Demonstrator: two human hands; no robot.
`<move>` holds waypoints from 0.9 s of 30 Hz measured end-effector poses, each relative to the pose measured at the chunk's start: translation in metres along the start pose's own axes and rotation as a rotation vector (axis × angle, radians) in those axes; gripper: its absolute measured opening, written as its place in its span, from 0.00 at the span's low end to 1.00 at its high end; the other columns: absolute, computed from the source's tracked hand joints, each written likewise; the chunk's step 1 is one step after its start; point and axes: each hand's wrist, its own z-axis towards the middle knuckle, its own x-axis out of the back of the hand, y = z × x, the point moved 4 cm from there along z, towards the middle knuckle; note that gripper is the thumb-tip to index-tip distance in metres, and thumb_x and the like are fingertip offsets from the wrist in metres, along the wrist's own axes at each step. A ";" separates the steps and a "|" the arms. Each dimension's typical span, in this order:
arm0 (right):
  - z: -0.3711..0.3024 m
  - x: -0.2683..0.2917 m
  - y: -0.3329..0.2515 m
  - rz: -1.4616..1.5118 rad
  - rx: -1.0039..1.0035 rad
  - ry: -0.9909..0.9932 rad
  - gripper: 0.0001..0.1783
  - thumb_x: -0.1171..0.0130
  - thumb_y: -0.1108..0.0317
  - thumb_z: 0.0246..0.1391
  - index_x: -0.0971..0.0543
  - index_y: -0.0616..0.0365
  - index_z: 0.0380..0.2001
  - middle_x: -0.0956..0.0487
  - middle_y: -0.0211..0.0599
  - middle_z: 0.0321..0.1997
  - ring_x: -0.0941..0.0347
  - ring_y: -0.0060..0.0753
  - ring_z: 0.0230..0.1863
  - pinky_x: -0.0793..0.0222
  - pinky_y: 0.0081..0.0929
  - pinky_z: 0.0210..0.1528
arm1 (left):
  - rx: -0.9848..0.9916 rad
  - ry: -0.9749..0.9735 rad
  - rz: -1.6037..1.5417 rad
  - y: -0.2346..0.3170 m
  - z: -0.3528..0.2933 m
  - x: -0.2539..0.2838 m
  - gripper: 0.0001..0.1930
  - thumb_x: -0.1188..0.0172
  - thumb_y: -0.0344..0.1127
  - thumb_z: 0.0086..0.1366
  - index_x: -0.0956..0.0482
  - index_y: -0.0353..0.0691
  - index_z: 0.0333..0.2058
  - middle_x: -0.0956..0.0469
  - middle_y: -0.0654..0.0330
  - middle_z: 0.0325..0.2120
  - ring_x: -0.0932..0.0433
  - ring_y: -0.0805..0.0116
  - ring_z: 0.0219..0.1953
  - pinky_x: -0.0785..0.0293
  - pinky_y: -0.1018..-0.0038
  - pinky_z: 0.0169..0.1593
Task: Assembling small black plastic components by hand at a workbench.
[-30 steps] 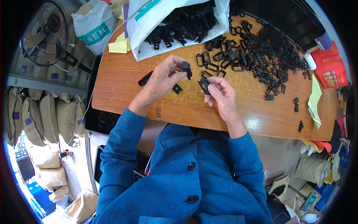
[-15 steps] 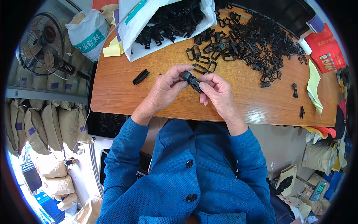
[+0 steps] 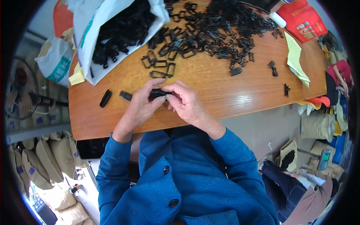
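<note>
Both my hands meet above the near part of the wooden table (image 3: 240, 99), around a small black plastic part (image 3: 156, 94), mostly hidden by the fingers. My left hand (image 3: 139, 104) grips its left side between thumb and fingers. On the other side, my right hand (image 3: 188, 104) pinches it with thumb and index finger. Left of my left hand lie a black clip-like piece (image 3: 126, 95) and a dark oblong piece (image 3: 105, 98). Just beyond the hands are several black rectangular frames (image 3: 160, 64).
A white bag (image 3: 90, 71) of black parts leans at the back left. A large heap of black pieces (image 3: 225, 33) spreads across the back. Yellow paper (image 3: 296, 62) and a red bag (image 3: 303, 20) are at the right. Another person's arm (image 3: 340, 79) shows at the far right.
The view has shifted, so the table sits further left. My hands have drawn closer together around the black part, and a black piece beside my left hand now shows more.
</note>
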 end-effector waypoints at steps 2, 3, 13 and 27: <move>0.001 0.008 0.002 0.258 -0.079 -0.022 0.07 0.45 0.76 0.57 0.25 0.62 0.40 0.25 0.28 0.25 0.29 0.16 0.23 0.32 0.13 0.24 | 0.015 0.007 -0.121 -0.008 0.003 -0.007 0.25 0.39 0.27 0.59 0.34 0.37 0.55 0.22 0.57 0.37 0.24 0.71 0.40 0.28 0.75 0.44; 0.001 0.014 0.006 0.253 -0.084 -0.011 0.07 0.45 0.76 0.57 0.25 0.62 0.40 0.25 0.28 0.25 0.29 0.16 0.23 0.32 0.13 0.24 | 0.041 0.033 -0.234 -0.011 0.005 -0.012 0.25 0.39 0.27 0.59 0.34 0.38 0.55 0.22 0.58 0.37 0.25 0.73 0.40 0.29 0.76 0.45; 0.003 0.042 0.025 0.618 -0.393 -0.037 0.11 0.39 0.70 0.54 0.27 0.59 0.39 0.25 0.26 0.25 0.31 0.14 0.21 0.35 0.11 0.21 | 0.174 0.050 -0.556 0.012 0.021 -0.039 0.26 0.40 0.25 0.59 0.36 0.39 0.57 0.24 0.63 0.32 0.26 0.78 0.38 0.31 0.81 0.44; -0.017 0.172 -0.005 -1.391 0.080 0.143 0.14 0.40 0.75 0.47 0.26 0.60 0.40 0.30 0.41 0.41 0.27 0.44 0.40 0.26 0.35 0.36 | 0.184 0.128 0.588 -0.001 -0.028 0.082 0.09 0.42 0.23 0.58 0.28 0.35 0.38 0.24 0.55 0.27 0.22 0.65 0.32 0.28 0.75 0.35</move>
